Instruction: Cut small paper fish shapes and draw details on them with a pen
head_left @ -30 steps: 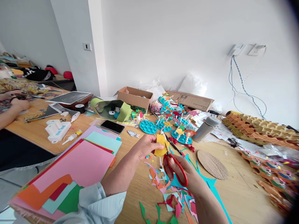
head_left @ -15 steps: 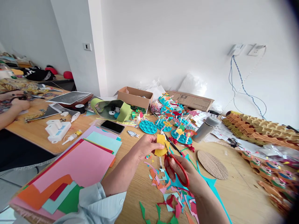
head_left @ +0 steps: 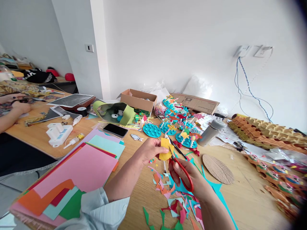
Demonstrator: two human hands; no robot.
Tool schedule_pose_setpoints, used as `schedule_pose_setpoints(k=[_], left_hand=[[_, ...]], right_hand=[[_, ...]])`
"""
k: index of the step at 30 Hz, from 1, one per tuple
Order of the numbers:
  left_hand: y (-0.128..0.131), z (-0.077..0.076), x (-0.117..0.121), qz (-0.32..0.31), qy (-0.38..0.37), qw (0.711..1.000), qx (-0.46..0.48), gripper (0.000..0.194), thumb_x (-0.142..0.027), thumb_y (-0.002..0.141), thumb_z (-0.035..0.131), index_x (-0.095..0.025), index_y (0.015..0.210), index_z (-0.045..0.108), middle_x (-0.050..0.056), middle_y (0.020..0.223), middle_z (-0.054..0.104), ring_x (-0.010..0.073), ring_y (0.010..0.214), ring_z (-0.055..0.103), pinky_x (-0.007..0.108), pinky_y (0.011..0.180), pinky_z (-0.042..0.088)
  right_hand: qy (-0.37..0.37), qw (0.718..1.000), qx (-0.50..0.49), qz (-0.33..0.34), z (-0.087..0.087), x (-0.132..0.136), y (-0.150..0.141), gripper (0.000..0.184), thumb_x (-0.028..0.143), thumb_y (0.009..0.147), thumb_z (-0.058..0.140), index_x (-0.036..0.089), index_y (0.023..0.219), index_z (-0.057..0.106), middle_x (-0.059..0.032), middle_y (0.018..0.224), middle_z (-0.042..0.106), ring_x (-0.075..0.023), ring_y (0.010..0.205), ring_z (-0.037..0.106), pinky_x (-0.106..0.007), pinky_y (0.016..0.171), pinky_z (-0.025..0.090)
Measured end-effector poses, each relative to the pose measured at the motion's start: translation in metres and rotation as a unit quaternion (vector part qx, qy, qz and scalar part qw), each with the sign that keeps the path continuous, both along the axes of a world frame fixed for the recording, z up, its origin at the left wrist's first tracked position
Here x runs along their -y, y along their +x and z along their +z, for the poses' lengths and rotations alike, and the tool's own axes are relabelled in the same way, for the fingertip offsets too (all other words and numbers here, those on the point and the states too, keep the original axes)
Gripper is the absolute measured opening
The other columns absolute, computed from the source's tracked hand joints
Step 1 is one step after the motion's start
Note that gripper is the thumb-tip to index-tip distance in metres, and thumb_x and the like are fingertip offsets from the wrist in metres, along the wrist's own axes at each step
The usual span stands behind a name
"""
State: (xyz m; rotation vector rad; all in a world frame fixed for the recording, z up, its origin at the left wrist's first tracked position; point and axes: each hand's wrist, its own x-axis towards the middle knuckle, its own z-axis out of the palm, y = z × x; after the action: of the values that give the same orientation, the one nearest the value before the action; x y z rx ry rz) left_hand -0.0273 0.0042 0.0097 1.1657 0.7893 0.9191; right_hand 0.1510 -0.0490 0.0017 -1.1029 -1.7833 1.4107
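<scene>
My left hand (head_left: 150, 151) pinches a piece of yellow paper (head_left: 165, 149) between thumb and fingers. My right hand (head_left: 184, 176) grips red-handled scissors (head_left: 181, 175), their blades reaching up to the paper's right edge. Whether the blades are closing on the paper is hidden. Coloured paper scraps (head_left: 165, 188) lie scattered on the wooden table (head_left: 139, 191) below both hands. To my left rests a stack of coloured paper sheets (head_left: 76, 171), with pink on top.
A black phone (head_left: 115, 130) and teal paper-craft pieces (head_left: 151, 130) lie beyond my hands. A corrugated cardboard oval (head_left: 217, 169) and a steel bottle (head_left: 211, 132) stand to the right. A co-worker's hand (head_left: 21, 107) works at the far left.
The scissors and right hand have shifted very slightly, with the blades still at the yellow paper. The left hand and paper stay nearly still.
</scene>
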Motion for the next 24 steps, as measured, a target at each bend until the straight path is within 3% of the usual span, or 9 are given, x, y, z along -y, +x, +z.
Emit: schedule_pose_setpoints(k=[24], left_hand=[[0.0016,-0.0016,-0.0007,0.000,-0.013,1.000,0.015,0.039,-0.039,0.055,0.076,-0.009,0.079,0.069,0.007,0.073,0.067,0.0145,0.061,0.058,0.025,0.057,0.043]], right_hand=[[-0.007,1.000,-0.002,-0.020,0.0017,0.0014,-0.0008,0.047,0.063,0.090,0.045,0.019,0.075,0.050,0.0033,0.051,0.048,-0.0103,0.047,0.038,-0.025,0.048,0.027]])
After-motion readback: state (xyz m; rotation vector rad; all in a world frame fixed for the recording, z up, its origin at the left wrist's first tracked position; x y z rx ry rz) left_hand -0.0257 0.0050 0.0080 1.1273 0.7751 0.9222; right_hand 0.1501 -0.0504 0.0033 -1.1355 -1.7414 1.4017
